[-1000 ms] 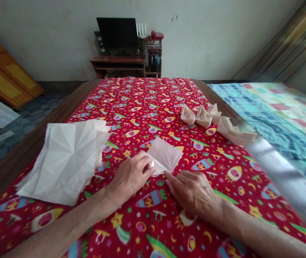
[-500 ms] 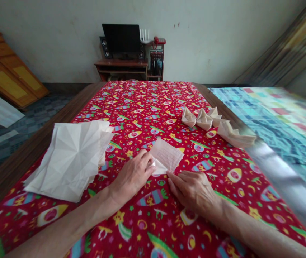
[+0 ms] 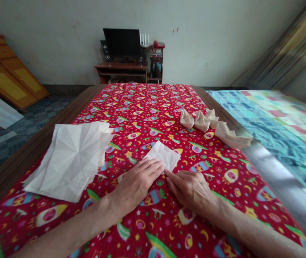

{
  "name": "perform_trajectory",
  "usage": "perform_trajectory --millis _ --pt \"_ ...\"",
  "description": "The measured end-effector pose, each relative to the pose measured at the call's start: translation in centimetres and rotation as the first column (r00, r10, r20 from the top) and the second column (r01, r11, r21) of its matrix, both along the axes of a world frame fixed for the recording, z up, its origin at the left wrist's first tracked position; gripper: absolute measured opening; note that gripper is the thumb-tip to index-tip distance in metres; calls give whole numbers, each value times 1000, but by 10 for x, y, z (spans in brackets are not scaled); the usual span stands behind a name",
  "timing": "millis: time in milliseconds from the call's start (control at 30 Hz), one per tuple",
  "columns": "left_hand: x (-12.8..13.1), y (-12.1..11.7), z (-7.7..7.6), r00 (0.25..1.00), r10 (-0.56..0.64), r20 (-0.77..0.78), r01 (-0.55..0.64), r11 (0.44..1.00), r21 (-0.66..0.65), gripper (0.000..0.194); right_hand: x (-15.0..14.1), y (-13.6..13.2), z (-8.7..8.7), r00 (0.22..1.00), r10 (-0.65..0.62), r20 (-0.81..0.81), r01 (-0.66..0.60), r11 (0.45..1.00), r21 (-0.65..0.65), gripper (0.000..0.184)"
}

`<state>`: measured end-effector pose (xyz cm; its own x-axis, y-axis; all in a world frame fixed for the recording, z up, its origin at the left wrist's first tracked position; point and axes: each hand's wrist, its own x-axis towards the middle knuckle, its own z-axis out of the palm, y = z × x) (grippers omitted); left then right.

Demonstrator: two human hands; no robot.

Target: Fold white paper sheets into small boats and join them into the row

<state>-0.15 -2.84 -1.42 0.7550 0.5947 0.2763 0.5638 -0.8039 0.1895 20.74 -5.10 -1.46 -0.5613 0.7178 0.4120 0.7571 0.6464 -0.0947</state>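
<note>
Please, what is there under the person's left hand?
The near-left part of the white paper goes under the left hand; the red patterned tablecloth shows around it. The fingers cover that paper part, so any fold there cannot be seen.

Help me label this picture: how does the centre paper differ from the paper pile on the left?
The centre paper is much smaller than the paper pile. The left hand covers part of the centre paper; neither hand touches the paper pile. Both are pale and lie on the red cloth.
</note>
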Motion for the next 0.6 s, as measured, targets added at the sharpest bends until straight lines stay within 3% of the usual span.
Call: perform_trajectory --millis 300,600 --pt "-5 -14 9 995 42 -89 -48 997 -66 48 2 -1 -1 998 -3 70 4 1000 -15 28" --pt "-23 -17 12 981 80 -176 -88 995 -43 45 5 -4 3 991 17 131 -21 999 25 28"
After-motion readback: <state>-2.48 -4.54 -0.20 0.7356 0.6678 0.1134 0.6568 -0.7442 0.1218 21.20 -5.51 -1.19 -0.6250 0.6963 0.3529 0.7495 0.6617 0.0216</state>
